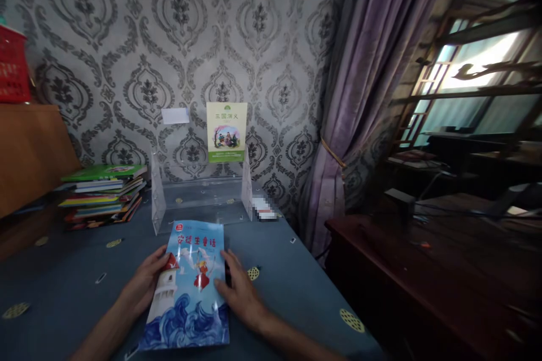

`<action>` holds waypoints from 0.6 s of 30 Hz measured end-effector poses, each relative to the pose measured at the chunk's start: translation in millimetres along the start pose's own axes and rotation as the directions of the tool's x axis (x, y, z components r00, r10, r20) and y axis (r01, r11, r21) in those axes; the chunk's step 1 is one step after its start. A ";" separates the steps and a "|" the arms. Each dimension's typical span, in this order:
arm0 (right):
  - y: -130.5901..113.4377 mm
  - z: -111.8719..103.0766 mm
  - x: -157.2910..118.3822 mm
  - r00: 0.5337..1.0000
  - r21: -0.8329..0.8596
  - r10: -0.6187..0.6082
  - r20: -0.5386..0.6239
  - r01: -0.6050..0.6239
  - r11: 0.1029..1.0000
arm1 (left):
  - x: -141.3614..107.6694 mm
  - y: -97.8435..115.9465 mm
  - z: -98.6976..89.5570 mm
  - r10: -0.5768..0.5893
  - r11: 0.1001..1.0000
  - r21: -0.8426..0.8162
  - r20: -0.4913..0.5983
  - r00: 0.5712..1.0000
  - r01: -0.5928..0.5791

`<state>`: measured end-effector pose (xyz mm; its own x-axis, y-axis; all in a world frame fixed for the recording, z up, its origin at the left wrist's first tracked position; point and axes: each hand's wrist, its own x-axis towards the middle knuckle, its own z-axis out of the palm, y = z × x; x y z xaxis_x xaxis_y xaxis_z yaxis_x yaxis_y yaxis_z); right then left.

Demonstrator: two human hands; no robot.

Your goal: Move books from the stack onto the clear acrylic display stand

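A blue book (190, 287) with red title characters and painted waves is tilted up a little over the blue tablecloth. My left hand (148, 276) grips its left edge, the thumb on the cover. At the right edge my right hand (239, 287) holds it too, thumb on the front and fingers partly behind. Beyond the book stands a clear plastic rack (203, 192) with see-through shelves. A cream and green book (227, 132) stands upright at the rack's upper right.
Several books are stacked (104, 194) at the back left, beside a brown cabinet (34, 152) bearing a red basket (12, 65). A blurred white item (265, 207) lies right of the rack. A dark red desk (406, 271) and purple curtain (359, 96) are at the right.
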<state>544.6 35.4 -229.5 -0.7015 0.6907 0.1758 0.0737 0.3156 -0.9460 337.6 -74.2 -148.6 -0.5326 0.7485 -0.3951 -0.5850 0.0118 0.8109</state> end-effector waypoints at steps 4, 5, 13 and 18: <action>-7.0 -2.7 16.5 0.998 0.469 0.063 0.028 -0.069 0.881 | -3.4 0.0 3.9 0.029 0.999 -0.014 -0.003 1.000 -0.029; -10.6 -4.4 19.9 0.996 0.518 0.079 0.040 -0.089 0.851 | -3.6 -0.3 5.2 0.037 0.999 -0.020 0.007 0.999 -0.037; -54.0 -29.3 49.3 0.986 0.476 -0.160 -0.049 0.164 0.864 | -0.6 10.0 31.9 0.200 0.976 -0.109 0.095 0.975 -0.189; -71.4 -37.7 57.9 0.934 0.330 -0.327 -0.145 0.357 0.874 | 4.8 20.2 47.0 0.295 0.955 -0.047 0.195 0.935 -0.291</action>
<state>525.5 77.3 -141.5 -0.5764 0.6362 0.5129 -0.4204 0.3073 -0.8537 351.9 -39.2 -113.8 -0.5512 0.8331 -0.0463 -0.4327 -0.2380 0.8695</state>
